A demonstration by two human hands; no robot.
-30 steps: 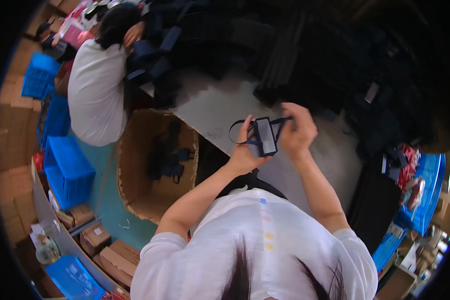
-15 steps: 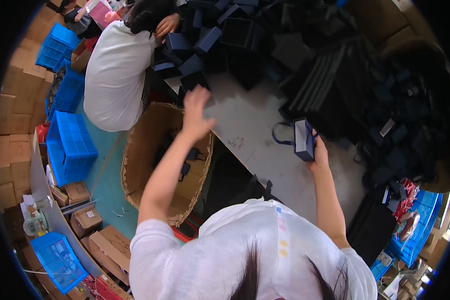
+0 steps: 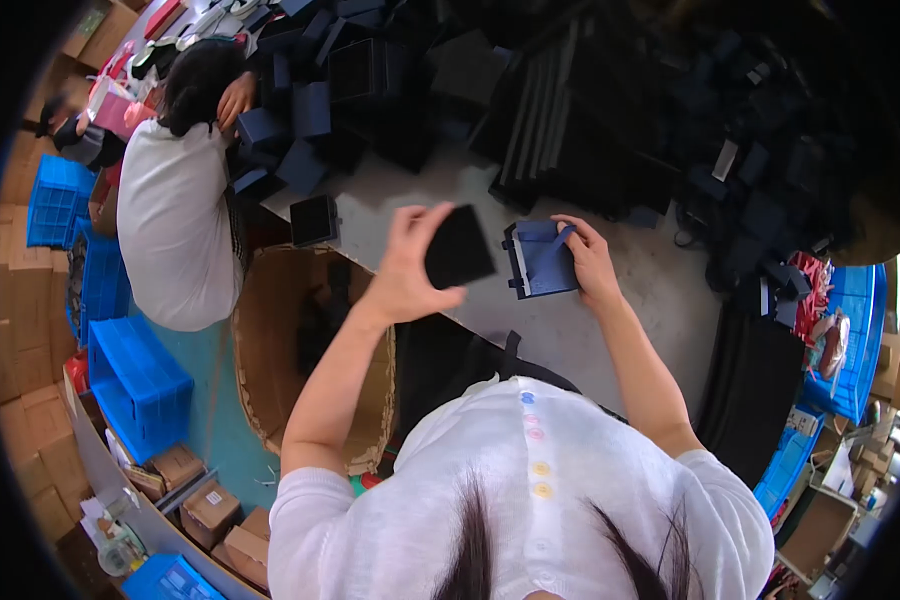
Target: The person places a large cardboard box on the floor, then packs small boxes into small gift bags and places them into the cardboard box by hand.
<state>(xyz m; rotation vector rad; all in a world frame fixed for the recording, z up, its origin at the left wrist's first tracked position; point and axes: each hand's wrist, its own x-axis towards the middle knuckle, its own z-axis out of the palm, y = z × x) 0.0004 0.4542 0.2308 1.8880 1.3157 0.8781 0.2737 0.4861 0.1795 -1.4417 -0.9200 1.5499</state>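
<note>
A flat black square piece [image 3: 460,248] is gripped by my left hand [image 3: 406,270], thumb below and fingers above it, over the grey table [image 3: 610,335]. Just to its right, my right hand [image 3: 590,262] holds a small dark blue box-like bag [image 3: 545,262] by its right side, with a blue ribbon near the fingers. The bag's opening faces left, towards the black piece, and the two are apart. Another small black box [image 3: 314,220] lies on the table's left corner.
Left of the table stands a large open carton [image 3: 260,350] with dark items inside. A co-worker in a white top [image 3: 175,225] sits beyond it. Dark boxes [image 3: 310,108] and stacked black panels [image 3: 550,110] cover the table's back. Blue crates [image 3: 140,385] stand at left.
My left hand has moved right from the table's left corner, now with the black piece. My right hand has brought the blue bag leftward and turned it.
</note>
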